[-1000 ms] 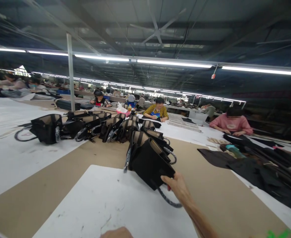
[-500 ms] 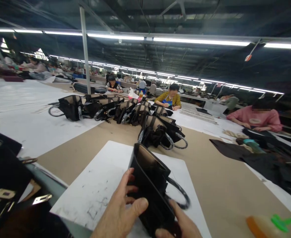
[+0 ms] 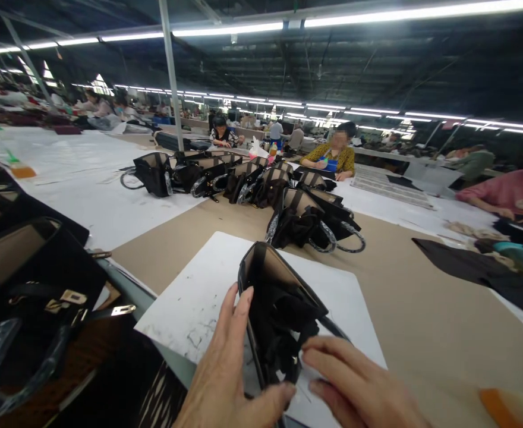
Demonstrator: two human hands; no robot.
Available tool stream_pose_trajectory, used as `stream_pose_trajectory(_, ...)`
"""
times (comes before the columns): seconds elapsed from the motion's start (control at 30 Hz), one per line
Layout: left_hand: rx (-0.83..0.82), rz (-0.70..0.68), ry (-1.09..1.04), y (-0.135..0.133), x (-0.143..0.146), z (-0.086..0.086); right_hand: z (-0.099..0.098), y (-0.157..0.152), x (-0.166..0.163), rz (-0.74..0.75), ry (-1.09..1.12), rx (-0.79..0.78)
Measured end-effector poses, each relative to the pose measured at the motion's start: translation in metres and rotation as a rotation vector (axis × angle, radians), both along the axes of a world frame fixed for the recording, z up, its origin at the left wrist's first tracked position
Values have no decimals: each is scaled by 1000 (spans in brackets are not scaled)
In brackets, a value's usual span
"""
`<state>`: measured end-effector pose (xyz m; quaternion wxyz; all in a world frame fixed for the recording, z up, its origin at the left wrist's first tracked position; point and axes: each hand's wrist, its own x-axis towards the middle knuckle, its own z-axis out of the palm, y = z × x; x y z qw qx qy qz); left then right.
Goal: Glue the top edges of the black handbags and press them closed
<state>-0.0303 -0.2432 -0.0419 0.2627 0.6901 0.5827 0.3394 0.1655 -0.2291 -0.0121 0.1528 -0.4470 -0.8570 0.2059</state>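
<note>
A black handbag [image 3: 283, 297] with a tan lining stands tilted on a white board [image 3: 190, 291], its open top toward me. My left hand [image 3: 230, 362] grips its left wall, with the fingers along the outside and the thumb across the near end. At the bag's near right side, the bent fingers of my right hand [image 3: 350, 374] hold the edge; this hand is slightly blurred. Dark material and a small shiny piece show inside the bag near these fingertips. Part of its black handle shows behind my right hand.
Several black handbags [image 3: 297, 214] with plastic-wrapped handles stand in a row beyond the board. More bags [image 3: 43, 267] with gold hardware are at the left. Dark cut pieces [image 3: 457, 261] and a blurred orange-tipped bottle [image 3: 495, 407] lie to the right. Co-workers [image 3: 333, 154] sit across the table.
The handbag has turned so more of its inside shows. My right hand has shifted up and right along its side, and my left fingers have moved to its rim. The view has swung left.
</note>
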Motion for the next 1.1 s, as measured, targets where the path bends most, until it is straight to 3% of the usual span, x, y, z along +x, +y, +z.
stream_pose_trajectory(0.1,-12,18,26,2,1,5,5,12,-5,18,-57,127)
stream_pose_trajectory(0.2,-8,37,52,5,-6,9,9,27,-14,104,-273,35)
stream_pose_trajectory(0.33,31,-25,143,11,-20,8,33,40,-32,42,-622,-135)
stream_pose_trajectory(0.43,72,-41,199,15,-25,5,46,48,-49,104,-654,-165)
stream_pose_trajectory(0.7,164,-31,272,23,-18,8,10,70,-69,41,-452,-234)
stream_pose_trajectory(0.87,250,-78,230,25,-18,1,1,73,-62,-70,-146,-279)
stream_pose_trajectory(1.1,306,-103,221,27,-9,-14,-8,106,-59,-337,438,-431)
